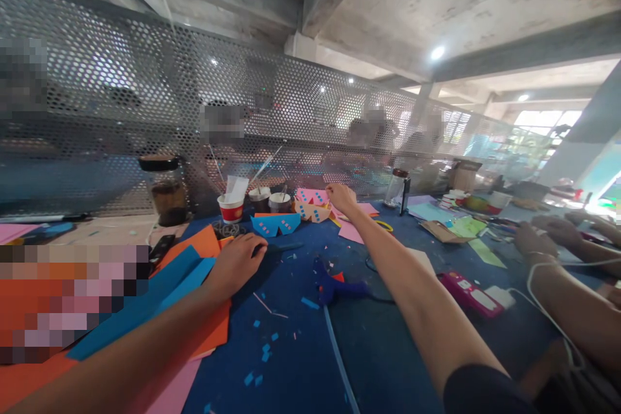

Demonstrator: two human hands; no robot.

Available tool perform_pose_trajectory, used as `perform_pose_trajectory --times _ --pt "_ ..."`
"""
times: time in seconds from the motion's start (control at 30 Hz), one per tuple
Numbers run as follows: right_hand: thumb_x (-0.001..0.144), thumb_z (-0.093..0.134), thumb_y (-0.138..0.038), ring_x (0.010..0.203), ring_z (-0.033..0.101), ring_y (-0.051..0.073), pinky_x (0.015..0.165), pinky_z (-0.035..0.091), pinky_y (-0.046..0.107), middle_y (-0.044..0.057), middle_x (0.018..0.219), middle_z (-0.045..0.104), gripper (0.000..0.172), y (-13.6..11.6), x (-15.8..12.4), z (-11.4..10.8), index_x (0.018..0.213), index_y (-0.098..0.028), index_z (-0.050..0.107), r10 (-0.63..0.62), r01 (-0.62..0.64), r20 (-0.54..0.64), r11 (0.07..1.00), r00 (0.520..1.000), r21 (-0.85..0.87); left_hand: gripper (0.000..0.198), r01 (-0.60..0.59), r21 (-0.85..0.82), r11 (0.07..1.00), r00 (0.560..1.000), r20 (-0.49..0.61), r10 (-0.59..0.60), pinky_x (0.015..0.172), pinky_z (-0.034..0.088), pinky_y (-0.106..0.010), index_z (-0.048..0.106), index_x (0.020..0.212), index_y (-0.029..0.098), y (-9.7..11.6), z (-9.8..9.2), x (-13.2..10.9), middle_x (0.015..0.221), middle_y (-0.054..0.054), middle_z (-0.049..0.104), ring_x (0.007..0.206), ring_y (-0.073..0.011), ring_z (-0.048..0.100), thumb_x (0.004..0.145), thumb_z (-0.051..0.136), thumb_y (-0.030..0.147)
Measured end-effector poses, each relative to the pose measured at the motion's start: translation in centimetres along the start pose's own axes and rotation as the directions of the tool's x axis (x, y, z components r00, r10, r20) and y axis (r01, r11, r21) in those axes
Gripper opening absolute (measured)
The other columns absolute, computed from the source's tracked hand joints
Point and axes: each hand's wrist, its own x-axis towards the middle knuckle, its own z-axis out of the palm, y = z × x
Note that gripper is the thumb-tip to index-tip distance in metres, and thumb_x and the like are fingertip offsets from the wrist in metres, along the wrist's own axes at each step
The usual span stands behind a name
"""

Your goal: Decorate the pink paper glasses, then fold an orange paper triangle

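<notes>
My right hand [342, 198] reaches to the back of the table, its fingers closed at the edge of a pink paper cutout [312, 195] with small blue squares on it. In front of that stands a tan cutout [314, 212] with similar squares. To the left is a blue cutout [275, 223] bearing pink squares. My left hand [237, 262] hovers beside stacked orange and blue paper [179, 278], fingers curled together. A thin dark pointed thing [288, 247] extends from near its fingertips; whether it is held is unclear. Between my arms lies a blue glue gun [334, 284] with a glue stick.
Paper cups [231, 209] with sticks and a lidded jar [167, 187] stand along the perforated metal screen [272, 97]. Blue paper scraps [266, 352] dot the table. A magenta device [470, 294] with a white cable lies right, near another person's hands [536, 239].
</notes>
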Motion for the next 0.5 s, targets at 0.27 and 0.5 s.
perform_pose_trajectory --times 0.27,0.5 --pt "0.111 0.061 -0.032 0.12 0.071 0.026 0.104 0.059 0.046 0.011 0.137 0.071 0.026 0.4 -1.9 -1.1 0.13 -0.02 0.072 0.002 0.013 -0.148 0.995 0.989 0.1 0.027 -0.014 0.0 1.0 1.0 -0.009 0.014 0.094 0.057 -0.043 0.08 0.104 0.026 0.1 -0.3 0.0 0.109 -0.009 0.084 0.106 -0.0306 0.076 0.102 0.053 0.03" --pt "0.107 0.058 -0.025 0.108 0.074 0.019 0.097 0.053 0.027 0.005 0.119 0.081 0.024 -1.6 -7.1 -3.2 0.113 -0.022 0.081 -0.106 0.156 -0.2 0.954 0.974 0.257 0.027 -0.022 0.004 1.0 0.998 -0.059 0.022 0.099 0.056 -0.044 0.079 0.11 0.025 0.2 -0.5 0.2 0.115 -0.009 0.084 0.11 -0.0308 0.075 0.101 0.054 0.032"
